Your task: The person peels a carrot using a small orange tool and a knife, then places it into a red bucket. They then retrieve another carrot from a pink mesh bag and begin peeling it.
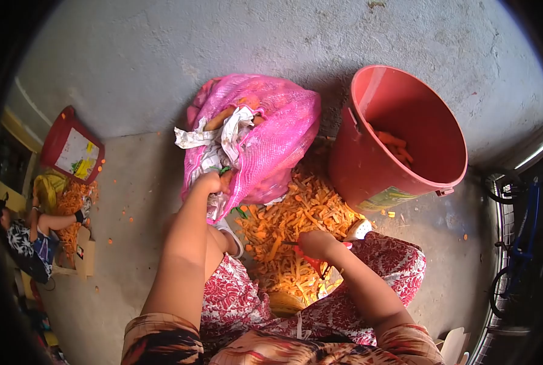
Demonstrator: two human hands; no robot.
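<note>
My left hand (208, 182) reaches to the open mouth of a pink mesh sack (280, 137), its fingers hidden among crumpled paper (230, 135) and orange produce. The sack bulges and leans against the wall. Over a wide heap of orange peelings (305, 204), my right hand (318, 244) is closed around a red-handled tool (315, 265) with a thin dark end pointing left; its exact kind is unclear. The peelings lie on the floor between my legs, some of them as long strips.
A large red bucket (344, 158) with several carrots (393, 145) inside tilts at the right. Far left, another person (31, 243) sits by a second peelings heap (71, 210) and a red bucket (58, 140). A blue bicycle (524, 237) stands at the right edge.
</note>
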